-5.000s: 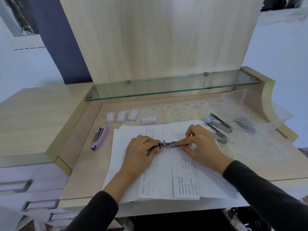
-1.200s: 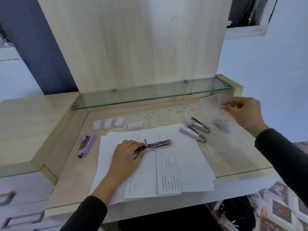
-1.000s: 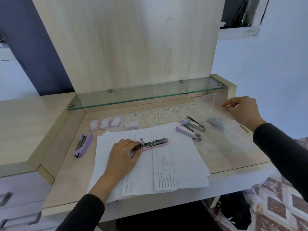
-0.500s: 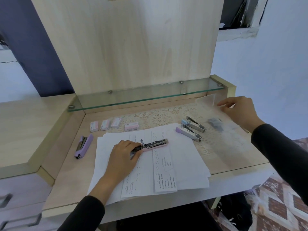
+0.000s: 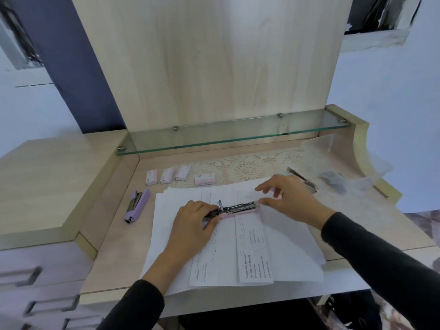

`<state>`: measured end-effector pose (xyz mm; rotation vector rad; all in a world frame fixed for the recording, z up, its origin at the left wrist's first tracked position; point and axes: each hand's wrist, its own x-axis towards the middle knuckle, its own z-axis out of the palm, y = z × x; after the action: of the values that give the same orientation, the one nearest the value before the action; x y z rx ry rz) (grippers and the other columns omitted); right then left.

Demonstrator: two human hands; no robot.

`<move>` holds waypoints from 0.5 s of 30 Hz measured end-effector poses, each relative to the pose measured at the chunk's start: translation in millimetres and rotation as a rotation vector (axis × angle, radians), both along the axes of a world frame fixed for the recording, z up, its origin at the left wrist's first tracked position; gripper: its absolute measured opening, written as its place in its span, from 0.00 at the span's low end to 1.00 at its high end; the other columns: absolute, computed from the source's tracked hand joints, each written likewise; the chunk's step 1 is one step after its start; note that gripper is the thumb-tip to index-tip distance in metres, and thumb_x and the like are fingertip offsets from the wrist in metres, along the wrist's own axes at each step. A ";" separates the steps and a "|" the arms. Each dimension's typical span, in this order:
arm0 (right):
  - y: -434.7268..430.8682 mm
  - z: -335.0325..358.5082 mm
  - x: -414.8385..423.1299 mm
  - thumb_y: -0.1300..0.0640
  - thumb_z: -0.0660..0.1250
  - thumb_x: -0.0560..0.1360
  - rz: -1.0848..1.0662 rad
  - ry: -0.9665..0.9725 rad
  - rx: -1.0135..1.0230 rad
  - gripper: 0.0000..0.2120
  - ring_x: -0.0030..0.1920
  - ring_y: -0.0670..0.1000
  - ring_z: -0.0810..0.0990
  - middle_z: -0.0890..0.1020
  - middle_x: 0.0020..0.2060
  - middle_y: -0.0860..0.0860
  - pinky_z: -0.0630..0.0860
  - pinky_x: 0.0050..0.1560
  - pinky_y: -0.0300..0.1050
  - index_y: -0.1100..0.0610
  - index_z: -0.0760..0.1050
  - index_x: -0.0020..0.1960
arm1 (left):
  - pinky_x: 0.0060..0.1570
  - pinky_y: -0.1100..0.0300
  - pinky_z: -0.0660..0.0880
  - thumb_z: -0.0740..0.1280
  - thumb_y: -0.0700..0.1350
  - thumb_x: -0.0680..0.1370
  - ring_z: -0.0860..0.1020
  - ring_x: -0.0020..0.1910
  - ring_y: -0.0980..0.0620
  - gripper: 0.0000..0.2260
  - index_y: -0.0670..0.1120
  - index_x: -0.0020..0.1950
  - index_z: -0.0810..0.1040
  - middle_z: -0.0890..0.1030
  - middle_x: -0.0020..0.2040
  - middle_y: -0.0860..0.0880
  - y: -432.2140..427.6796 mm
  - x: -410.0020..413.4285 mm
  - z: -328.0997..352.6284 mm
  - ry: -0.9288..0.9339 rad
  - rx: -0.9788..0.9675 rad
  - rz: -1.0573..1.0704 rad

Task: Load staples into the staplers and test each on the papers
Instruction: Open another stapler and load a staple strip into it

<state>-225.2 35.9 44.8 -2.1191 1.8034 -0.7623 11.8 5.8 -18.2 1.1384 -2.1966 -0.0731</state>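
A pink stapler lies opened out on the stack of white papers, its metal staple channel facing up. My left hand grips its rear end. My right hand hovers at its front end, fingers spread, thumb and forefinger close together; whether they pinch staples is too blurred to tell. A purple stapler lies on the desk left of the papers. Another stapler shows behind my right hand. Several small staple boxes stand in a row behind the papers.
A clear plastic bag with a dark item inside lies at the right on a lace mat. A glass shelf runs along the back. A raised wooden top with drawers borders the left.
My right hand has left the plastic bag at the far right and come back to the front end of the pink stapler. My left hand has kept its hold on the stapler.
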 end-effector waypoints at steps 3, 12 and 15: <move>-1.1 -13.0 18.6 0.54 0.69 0.71 0.067 0.011 0.017 0.14 0.48 0.45 0.72 0.78 0.53 0.46 0.67 0.52 0.37 0.51 0.77 0.56 | 0.40 0.60 0.71 0.60 0.54 0.73 0.70 0.41 0.56 0.16 0.45 0.48 0.81 0.81 0.41 0.50 -1.0 -0.2 -0.4 0.007 -0.003 -0.001; -9.3 -30.7 32.9 0.55 0.70 0.70 0.105 -0.072 -0.024 0.10 0.45 0.45 0.70 0.81 0.44 0.47 0.61 0.44 0.27 0.51 0.81 0.51 | 0.42 0.67 0.66 0.64 0.54 0.72 0.72 0.42 0.58 0.14 0.47 0.48 0.81 0.81 0.42 0.52 1.5 3.5 2.3 0.055 0.036 -0.025; -8.0 -33.8 33.4 0.56 0.72 0.69 0.100 -0.159 -0.046 0.09 0.43 0.47 0.73 0.79 0.39 0.45 0.62 0.45 0.28 0.51 0.82 0.49 | 0.43 0.68 0.71 0.68 0.51 0.72 0.75 0.42 0.58 0.10 0.47 0.48 0.82 0.81 0.43 0.53 0.7 7.9 10.3 0.152 0.135 -0.083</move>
<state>-191.8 27.9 11.1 -2.0937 1.6015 -0.9272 19.7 6.5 -7.9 1.0758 -2.1284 -0.3374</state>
